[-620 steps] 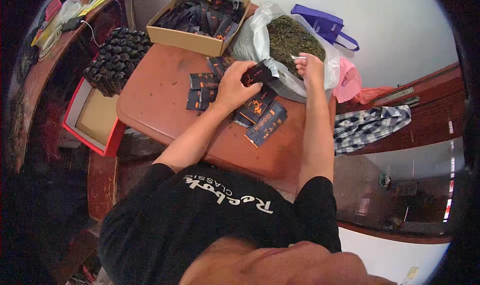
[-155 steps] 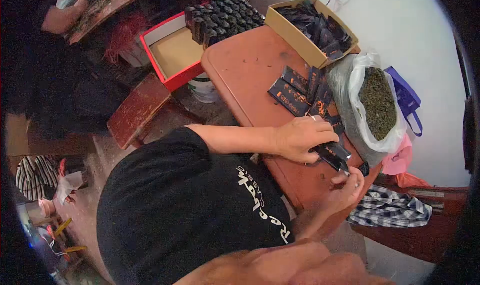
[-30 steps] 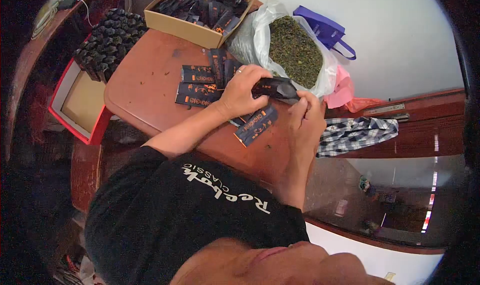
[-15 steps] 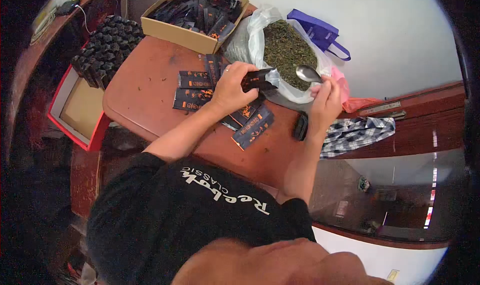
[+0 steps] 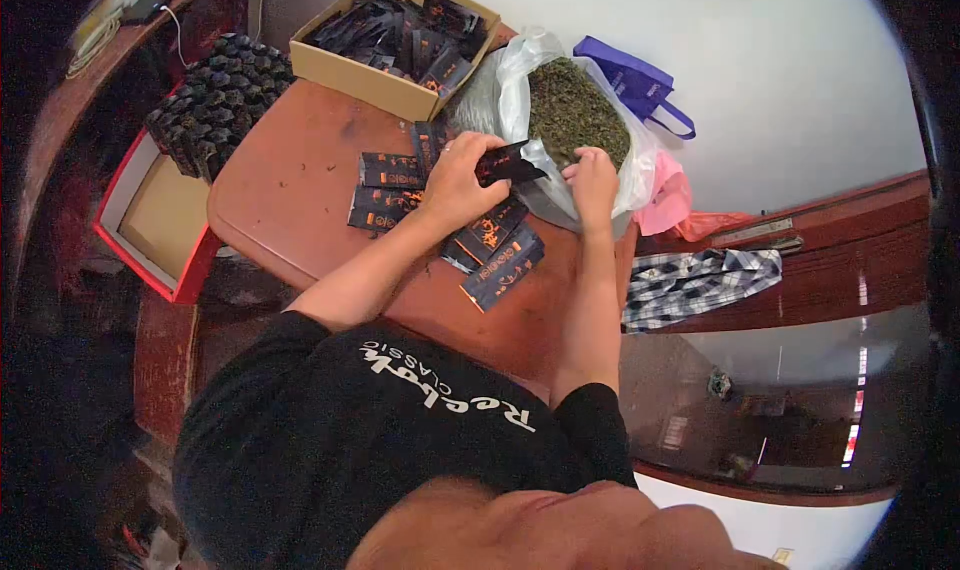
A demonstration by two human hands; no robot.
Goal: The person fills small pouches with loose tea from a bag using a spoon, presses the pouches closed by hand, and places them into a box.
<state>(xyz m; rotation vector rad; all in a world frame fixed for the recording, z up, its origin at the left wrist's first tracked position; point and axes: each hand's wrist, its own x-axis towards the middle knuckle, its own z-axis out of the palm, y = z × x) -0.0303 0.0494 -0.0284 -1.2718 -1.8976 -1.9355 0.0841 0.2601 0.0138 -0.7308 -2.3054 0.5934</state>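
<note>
1. Far left: curved wooden shelf (image 5: 50, 140), with pale cable coiled near its upper end.
2. Below and right of shelf: red-sided tray (image 5: 190, 270), tan inside, partly overlapped by a stack of black, faceted pieces (image 5: 215, 105).
3. Left to center: reddish-brown table (image 5: 300, 200), rounded at the corner, smooth, with dark crumbs scattered across the bare area.
4. At rear edge of table: open cardboard box (image 5: 370, 85), filled with dark packets.
5. On table, mid-surface: loose dark packets (image 5: 500, 267) printed in orange, overlapping, lying flat.
6. Above loose packets: left hand (image 5: 465, 180), thumb and fingers pinching an open black pouch (image 5: 510, 165), silvery mouth toward the leaves.
7. Right of box: translucent plastic bag (image 5: 515, 90), opened wide around dried green leaves (image 5: 575, 110).
8. At near side of leaves: right hand (image 5: 597, 185), fingers curled and pressed together; cannot tell what is pinched.
9. Behind plastic bag: purple bag (image 5: 625, 75), against pale wall (image 5: 790, 80).
10. Lower right: pink cloth (image 5: 665, 195), red plastic (image 5: 710, 226), then checked cloth (image 5: 700, 285), above a dark, glossy, reflective surface (image 5: 770, 400).
</note>
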